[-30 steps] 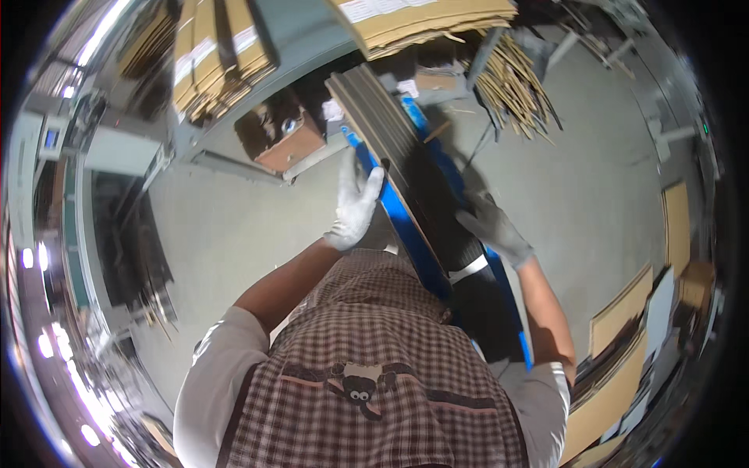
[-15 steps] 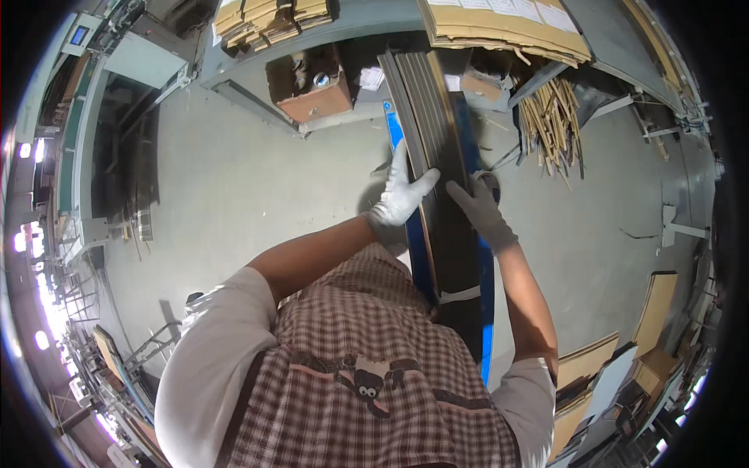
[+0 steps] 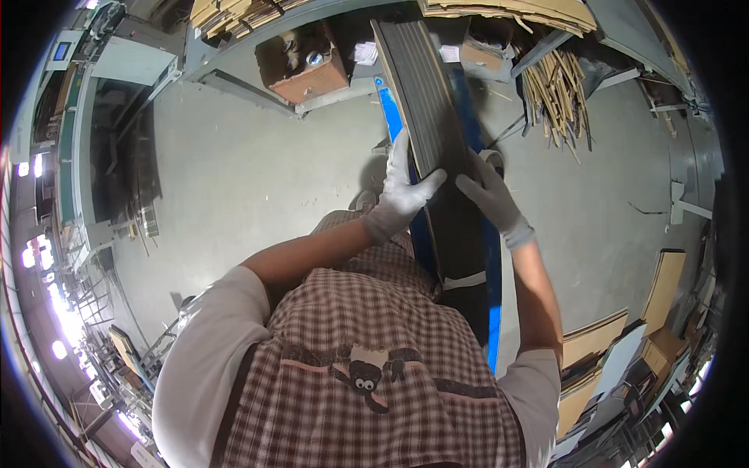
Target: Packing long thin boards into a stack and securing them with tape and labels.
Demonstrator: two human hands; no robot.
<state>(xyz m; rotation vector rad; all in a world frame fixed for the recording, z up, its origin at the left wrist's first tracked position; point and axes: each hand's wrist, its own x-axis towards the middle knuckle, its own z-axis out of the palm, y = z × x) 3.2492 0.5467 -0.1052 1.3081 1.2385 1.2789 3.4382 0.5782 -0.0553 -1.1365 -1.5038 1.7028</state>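
Note:
A stack of long, narrow dark boards (image 3: 421, 93) lies lengthwise before me, its far part showing several parallel edges. Blue side pieces (image 3: 388, 109) of a long support flank it on both sides. My left hand (image 3: 404, 193), in a pale work glove, grips the left side of the stack, fingers stretched along the side and thumb over the top. Opposite it, my right hand (image 3: 493, 199), in a grey glove, clasps the right side, thumb on top and the other fingers partly hidden. Nearer my body a pale strip (image 3: 465, 280) crosses the dark surface.
A bench with cardboard sheets (image 3: 515, 14) stands ahead. Beneath it sit an open carton (image 3: 308, 82) and a bundle of thin strips (image 3: 555, 93). Flat panels (image 3: 597, 335) lean at the right rear. A machine (image 3: 129, 58) stands at the left.
The far end of the stack looks more even; the leftmost boards now lie closer to the others. Both hands keep their places along its sides. The whole view has shifted slightly.

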